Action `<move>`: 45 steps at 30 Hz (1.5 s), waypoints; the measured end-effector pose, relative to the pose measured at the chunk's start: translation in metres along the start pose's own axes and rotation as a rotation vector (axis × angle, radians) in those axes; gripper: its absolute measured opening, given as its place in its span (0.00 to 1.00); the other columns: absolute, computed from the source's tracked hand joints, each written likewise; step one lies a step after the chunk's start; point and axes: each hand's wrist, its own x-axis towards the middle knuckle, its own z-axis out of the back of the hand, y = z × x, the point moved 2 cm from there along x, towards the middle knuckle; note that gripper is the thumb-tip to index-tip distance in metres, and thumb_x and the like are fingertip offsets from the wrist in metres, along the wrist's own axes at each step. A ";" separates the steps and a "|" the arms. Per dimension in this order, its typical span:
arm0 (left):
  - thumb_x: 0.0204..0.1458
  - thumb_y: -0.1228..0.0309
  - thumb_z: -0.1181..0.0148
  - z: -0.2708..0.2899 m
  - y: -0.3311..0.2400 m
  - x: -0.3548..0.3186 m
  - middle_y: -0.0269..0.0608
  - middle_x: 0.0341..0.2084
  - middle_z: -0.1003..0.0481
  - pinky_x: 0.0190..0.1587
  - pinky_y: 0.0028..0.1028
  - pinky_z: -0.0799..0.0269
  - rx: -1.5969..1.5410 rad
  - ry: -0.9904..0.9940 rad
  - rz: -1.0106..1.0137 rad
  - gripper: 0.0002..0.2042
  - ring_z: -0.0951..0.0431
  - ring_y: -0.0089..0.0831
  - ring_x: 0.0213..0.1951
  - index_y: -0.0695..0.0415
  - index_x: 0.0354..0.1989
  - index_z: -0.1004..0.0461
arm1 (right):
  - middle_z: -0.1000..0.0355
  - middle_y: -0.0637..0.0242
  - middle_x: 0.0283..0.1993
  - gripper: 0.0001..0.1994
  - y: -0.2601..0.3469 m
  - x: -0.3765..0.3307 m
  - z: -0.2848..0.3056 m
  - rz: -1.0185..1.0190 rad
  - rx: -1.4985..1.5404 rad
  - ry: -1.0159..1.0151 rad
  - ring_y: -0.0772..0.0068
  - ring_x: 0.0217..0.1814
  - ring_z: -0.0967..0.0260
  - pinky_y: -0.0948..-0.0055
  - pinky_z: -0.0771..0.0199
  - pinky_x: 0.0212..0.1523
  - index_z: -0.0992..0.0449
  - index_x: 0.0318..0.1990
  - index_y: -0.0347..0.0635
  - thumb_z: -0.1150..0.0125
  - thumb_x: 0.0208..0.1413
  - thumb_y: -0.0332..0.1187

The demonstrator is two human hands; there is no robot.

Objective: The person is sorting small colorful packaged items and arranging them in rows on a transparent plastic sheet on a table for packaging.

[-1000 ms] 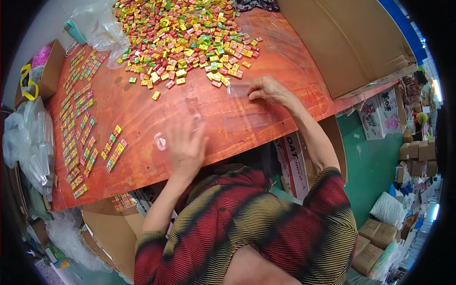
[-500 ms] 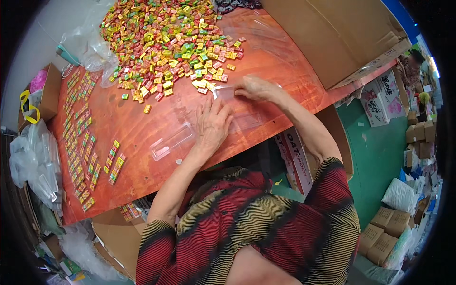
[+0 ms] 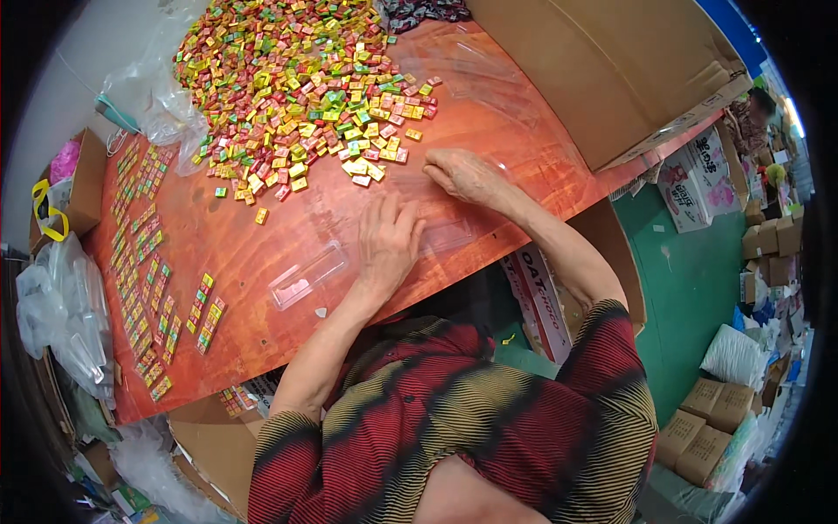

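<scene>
My left hand rests over the tabletop near its front edge, fingers stretched out and slightly apart. To its right and a little farther away is my right hand, its fingers curled together. Something thin and clear seems to lie between the hands, but whatever the right fingertips hold cannot be made out. Left of my left hand lies a clear plastic tray with a pink patch at one end. Another faint clear piece lies between my left hand and the table edge. Beyond both hands spreads a big heap of small, colourful wrapped blocks.
Rows of the same small blocks lie along the left side of the orange-red table. A large cardboard box stands at the far right. Clear plastic bags hang at the left edge. Cartons sit on the green floor.
The whole view has shifted slightly. My hands have stayed in nearly the same place over the table. The bright glint on clear plastic between them has faded.
</scene>
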 end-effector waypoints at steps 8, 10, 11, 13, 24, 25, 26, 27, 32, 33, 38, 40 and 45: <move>0.43 0.65 0.42 0.001 -0.001 0.005 0.49 0.46 0.36 0.50 0.46 0.45 0.170 -0.027 -0.037 0.18 0.41 0.48 0.52 0.58 0.43 0.31 | 0.34 0.53 0.28 0.06 -0.002 0.008 0.021 0.028 -0.004 -0.175 0.50 0.31 0.36 0.60 0.36 0.32 0.33 0.30 0.37 0.48 0.50 0.31; 0.43 0.65 0.42 0.002 -0.002 0.004 0.48 0.46 0.36 0.51 0.47 0.46 0.146 -0.089 -0.038 0.18 0.41 0.49 0.53 0.58 0.43 0.31 | 0.34 0.55 0.28 0.06 -0.007 0.011 0.033 0.102 -0.143 -0.263 0.52 0.32 0.36 0.62 0.36 0.33 0.33 0.30 0.37 0.47 0.49 0.31; 0.43 0.65 0.42 0.002 -0.003 0.004 0.48 0.46 0.36 0.52 0.48 0.47 0.125 -0.154 -0.039 0.18 0.42 0.49 0.53 0.59 0.43 0.31 | 0.33 0.57 0.28 0.06 -0.011 0.011 0.040 0.181 -0.284 -0.351 0.53 0.32 0.35 0.63 0.36 0.34 0.32 0.31 0.37 0.47 0.49 0.31; 0.43 0.65 0.43 0.003 -0.007 0.014 0.48 0.45 0.36 0.52 0.49 0.47 0.128 -0.169 -0.091 0.18 0.41 0.49 0.53 0.59 0.42 0.31 | 0.33 0.58 0.29 0.06 -0.037 0.005 0.046 0.127 -0.416 -0.348 0.56 0.34 0.35 0.65 0.36 0.35 0.31 0.31 0.38 0.46 0.48 0.31; 0.44 0.64 0.44 -0.016 -0.011 0.013 0.51 0.44 0.36 0.49 0.50 0.47 0.181 -0.017 -0.035 0.18 0.40 0.50 0.50 0.60 0.43 0.32 | 0.34 0.61 0.36 0.12 -0.011 -0.101 0.032 -0.379 -0.527 -0.092 0.58 0.40 0.37 0.63 0.38 0.37 0.29 0.37 0.40 0.42 0.45 0.34; 0.45 0.64 0.44 -0.015 -0.014 0.013 0.51 0.44 0.36 0.48 0.49 0.46 0.204 -0.021 -0.030 0.18 0.40 0.51 0.50 0.60 0.43 0.32 | 0.34 0.61 0.37 0.12 -0.013 -0.102 0.031 -0.380 -0.494 -0.064 0.59 0.41 0.37 0.62 0.38 0.38 0.28 0.37 0.40 0.41 0.45 0.34; 0.45 0.63 0.44 -0.015 -0.015 0.013 0.52 0.43 0.35 0.47 0.48 0.45 0.230 -0.026 -0.023 0.18 0.40 0.51 0.50 0.60 0.43 0.32 | 0.34 0.61 0.38 0.12 -0.016 -0.103 0.031 -0.380 -0.460 -0.037 0.59 0.41 0.37 0.62 0.38 0.38 0.28 0.37 0.40 0.41 0.45 0.34; 0.45 0.63 0.44 -0.016 -0.016 0.013 0.52 0.43 0.35 0.47 0.48 0.45 0.228 -0.026 -0.028 0.18 0.40 0.51 0.50 0.60 0.43 0.32 | 0.34 0.61 0.38 0.12 -0.019 -0.101 0.031 -0.383 -0.462 -0.040 0.59 0.41 0.37 0.62 0.38 0.38 0.28 0.37 0.40 0.41 0.45 0.34; 0.44 0.64 0.43 -0.015 -0.021 0.011 0.51 0.42 0.35 0.47 0.48 0.46 0.231 -0.053 -0.009 0.18 0.39 0.51 0.49 0.60 0.42 0.32 | 0.33 0.62 0.40 0.09 -0.030 -0.091 0.034 -0.023 -0.470 -0.201 0.59 0.42 0.38 0.62 0.38 0.40 0.26 0.34 0.40 0.41 0.44 0.32; 0.44 0.64 0.43 -0.015 -0.022 0.010 0.51 0.42 0.35 0.47 0.48 0.46 0.234 -0.053 -0.003 0.18 0.39 0.51 0.49 0.60 0.42 0.32 | 0.33 0.62 0.40 0.09 -0.029 -0.091 0.034 -0.019 -0.465 -0.198 0.59 0.42 0.38 0.62 0.38 0.40 0.26 0.34 0.40 0.41 0.44 0.32; 0.44 0.66 0.43 -0.004 -0.032 0.014 0.48 0.42 0.34 0.50 0.49 0.47 0.216 -0.131 -0.060 0.16 0.37 0.47 0.47 0.57 0.42 0.31 | 0.33 0.60 0.34 0.07 -0.023 -0.085 0.044 -0.253 -0.417 -0.092 0.58 0.38 0.35 0.66 0.35 0.36 0.25 0.30 0.38 0.40 0.42 0.30; 0.43 0.67 0.43 -0.008 -0.030 0.017 0.47 0.42 0.33 0.49 0.48 0.46 0.220 -0.097 -0.087 0.15 0.37 0.46 0.46 0.57 0.40 0.30 | 0.33 0.59 0.32 0.08 -0.028 -0.085 0.037 -0.228 -0.353 -0.042 0.57 0.37 0.35 0.66 0.34 0.35 0.25 0.31 0.38 0.40 0.41 0.30; 0.42 0.66 0.42 -0.012 -0.023 0.014 0.49 0.43 0.34 0.45 0.44 0.44 0.172 -0.035 -0.057 0.12 0.36 0.46 0.46 0.58 0.34 0.28 | 0.32 0.58 0.29 0.10 -0.041 -0.082 0.044 -0.127 -0.173 0.056 0.57 0.34 0.34 0.66 0.33 0.33 0.25 0.32 0.36 0.38 0.39 0.30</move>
